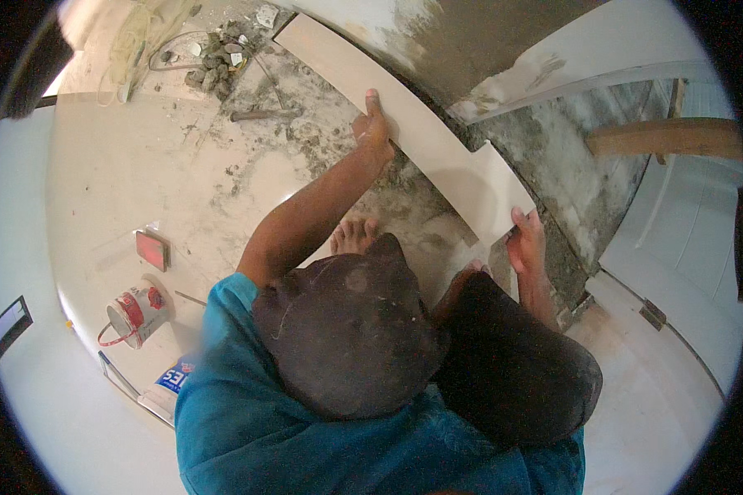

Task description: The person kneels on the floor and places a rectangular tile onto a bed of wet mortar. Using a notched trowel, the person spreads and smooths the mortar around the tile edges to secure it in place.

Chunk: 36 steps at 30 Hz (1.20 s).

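Note:
A long beige tile strip (pixel 437 140) with a notch cut in its right end lies slanted along the foot of a rough plastered wall (pixel 470 41). My left hand (pixel 374 125) grips its near edge about midway, thumb up on the face. My right hand (pixel 527 241) holds the lower right corner beside the notch. Grey mortar (pixel 570 198) covers the floor under the strip. My bare foot (pixel 353 235) rests on the dusty floor just below the tile, and my dark cap and teal shirt fill the lower middle.
A red and white bucket (pixel 136 312) and a small red flat object (pixel 152 250) sit on the beige tiled floor at left. Rubble (pixel 219 58) and a metal tool (pixel 252 115) lie at the back. A wooden plank (pixel 669 136) crosses the right.

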Each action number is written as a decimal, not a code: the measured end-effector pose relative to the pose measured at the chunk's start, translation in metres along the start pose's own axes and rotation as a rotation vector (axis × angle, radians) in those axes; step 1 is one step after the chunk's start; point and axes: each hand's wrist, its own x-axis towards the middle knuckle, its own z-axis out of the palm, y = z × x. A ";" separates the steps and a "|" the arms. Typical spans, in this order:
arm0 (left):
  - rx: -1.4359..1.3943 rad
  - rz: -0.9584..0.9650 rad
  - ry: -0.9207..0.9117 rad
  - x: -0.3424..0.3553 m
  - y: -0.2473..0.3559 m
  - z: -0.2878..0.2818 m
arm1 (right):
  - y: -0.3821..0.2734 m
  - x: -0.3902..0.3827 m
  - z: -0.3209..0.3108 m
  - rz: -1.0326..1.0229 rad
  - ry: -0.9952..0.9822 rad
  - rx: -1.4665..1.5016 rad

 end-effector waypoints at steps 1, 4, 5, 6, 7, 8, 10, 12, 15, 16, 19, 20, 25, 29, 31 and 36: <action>0.013 -0.015 0.003 0.004 0.001 0.001 | -0.001 0.004 0.001 0.006 -0.003 -0.001; 0.124 -0.001 0.063 0.014 0.005 0.002 | -0.004 0.017 0.004 -0.078 -0.069 -0.066; 0.181 0.002 0.094 0.017 0.006 0.002 | -0.005 0.021 0.005 -0.079 -0.049 -0.090; 0.189 0.024 0.084 0.019 0.007 0.003 | -0.006 0.025 0.005 -0.076 -0.039 -0.109; 0.205 0.035 0.079 0.021 0.008 0.003 | -0.007 0.028 0.006 -0.066 -0.025 -0.125; 0.221 0.051 0.073 0.023 0.009 0.004 | -0.009 0.031 0.006 -0.049 -0.021 -0.115; 0.221 0.038 0.076 0.027 0.009 0.004 | -0.012 0.037 0.006 0.018 0.022 -0.081; 0.223 0.043 0.037 0.031 0.010 0.004 | -0.015 0.041 0.006 -0.003 -0.027 -0.065; 0.252 0.046 -0.061 0.038 0.013 0.000 | -0.016 0.050 0.006 -0.019 -0.054 -0.034; 0.279 0.035 -0.077 0.041 0.015 -0.001 | -0.015 0.053 0.006 -0.037 -0.072 -0.019; 0.357 0.008 -0.224 0.047 0.022 -0.009 | -0.013 0.062 0.003 -0.011 -0.047 -0.039; 0.385 0.018 -0.302 0.047 0.024 -0.013 | -0.012 0.065 0.002 -0.010 -0.048 -0.036; 0.584 -0.021 -0.450 0.050 0.037 -0.019 | -0.006 0.078 -0.007 0.021 -0.019 -0.039; 0.583 -0.126 -0.429 0.051 0.039 -0.016 | -0.001 0.083 -0.010 -0.004 -0.052 0.002; 0.699 -0.028 -0.452 0.053 0.038 -0.018 | 0.001 0.083 -0.010 -0.019 -0.053 0.000; 0.826 -0.059 -0.559 0.074 0.042 -0.028 | 0.000 0.082 -0.008 -0.002 0.009 -0.060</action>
